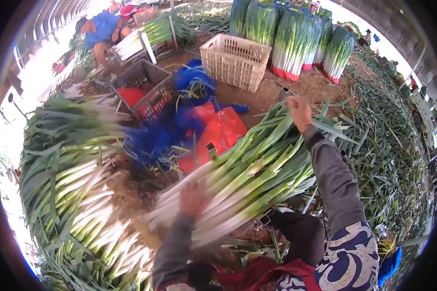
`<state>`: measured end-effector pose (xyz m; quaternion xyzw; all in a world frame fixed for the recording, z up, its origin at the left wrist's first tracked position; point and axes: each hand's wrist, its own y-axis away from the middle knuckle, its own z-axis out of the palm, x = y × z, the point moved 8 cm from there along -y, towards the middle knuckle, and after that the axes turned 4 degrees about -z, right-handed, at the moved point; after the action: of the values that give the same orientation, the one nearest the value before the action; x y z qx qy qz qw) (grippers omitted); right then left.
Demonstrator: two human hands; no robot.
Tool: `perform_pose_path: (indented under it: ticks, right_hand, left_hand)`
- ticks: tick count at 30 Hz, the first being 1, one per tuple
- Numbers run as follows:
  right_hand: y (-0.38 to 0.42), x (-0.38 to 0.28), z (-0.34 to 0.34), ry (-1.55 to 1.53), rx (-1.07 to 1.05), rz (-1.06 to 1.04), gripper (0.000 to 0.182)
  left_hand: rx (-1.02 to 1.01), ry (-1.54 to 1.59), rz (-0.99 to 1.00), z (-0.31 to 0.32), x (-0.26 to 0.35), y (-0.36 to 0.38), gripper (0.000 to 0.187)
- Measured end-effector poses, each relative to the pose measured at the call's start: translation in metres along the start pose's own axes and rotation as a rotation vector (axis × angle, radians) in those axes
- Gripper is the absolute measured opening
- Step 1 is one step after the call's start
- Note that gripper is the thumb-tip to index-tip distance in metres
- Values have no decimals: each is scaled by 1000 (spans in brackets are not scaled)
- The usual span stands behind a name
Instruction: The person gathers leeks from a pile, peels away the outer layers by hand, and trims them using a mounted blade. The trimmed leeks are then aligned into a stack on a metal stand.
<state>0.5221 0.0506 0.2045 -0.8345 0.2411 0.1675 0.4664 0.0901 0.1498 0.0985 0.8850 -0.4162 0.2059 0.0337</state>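
A thick bundle of leeks (247, 169) lies in front of me across a low rack with metal posts (211, 149). The white stems point left toward me and the green leaves spread right. My left hand (194, 198) is over the white stems, its fingers smeared by motion. At the far side of the leaves, my right hand (300, 112) is closed, close to another metal post (284, 93). I cannot tell what its curled fingers hold. To my left, a large heap of leeks (82, 194) has its roots turned toward the bundle.
Blue netting (155, 140) and red plastic sheeting (218, 133) lie beyond the bundle. Behind stand a dark crate (148, 89), a beige crate (235, 60) and several wrapped leek bundles (291, 43). Another person (104, 31) sits back left. Cut leaves (388, 140) cover the right side.
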Motion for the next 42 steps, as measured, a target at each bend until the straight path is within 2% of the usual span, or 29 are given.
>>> perform_pose_path:
  ticks: [2,5,8,10,11,12,14,17,19,21,24,30,33,36,37,40,42]
  right_hand:
    - [13,-97,25,-17,-310,-238,13]
    - [76,-183,71,276,-835,-574,26]
    - [175,-147,116,311,-951,-634,41]
    - [174,-148,123,335,-1068,-615,51]
    - [169,-151,120,327,-1144,-575,52]
    - [168,-152,117,328,-1213,-536,54]
    - [168,-156,116,321,-1171,-539,52]
    - [165,-161,114,304,-1126,-561,49]
    - [159,-170,113,271,-1083,-614,45]
    - [154,-174,109,257,-1087,-635,45]
    - [140,-174,102,265,-1097,-637,44]
    - [132,-155,111,338,-1075,-652,40]
    - [130,-152,119,377,-1095,-562,39]
    - [139,-138,109,438,-963,-599,38]
    - [146,-136,102,410,-921,-585,40]
    - [149,-133,107,416,-982,-538,42]
    - [152,-153,105,363,-978,-574,43]
  left_hand:
    - [29,27,-2,-2,0,2,51]
    - [-18,84,-26,-1,-4,0,52]
    - [76,74,29,2,-7,1,50]
    - [56,159,25,10,-25,0,45]
    - [87,230,18,4,-42,4,45]
    - [177,142,-60,-14,-57,21,45]
    - [364,-41,-193,-66,-91,56,45]
    - [489,-253,-581,-97,-165,132,45]
    - [313,430,-852,-68,-182,153,45]
    - [255,549,-810,-48,-190,157,45]
    - [362,318,-689,-45,-177,148,43]
    - [464,225,-418,-48,-156,135,42]
    - [434,167,-424,-51,-157,119,43]
    - [291,82,-276,-45,-134,123,44]
    - [285,70,-278,-42,-133,122,44]
    - [288,-3,-304,-41,-135,117,43]
    - [272,-66,-319,-40,-134,114,41]
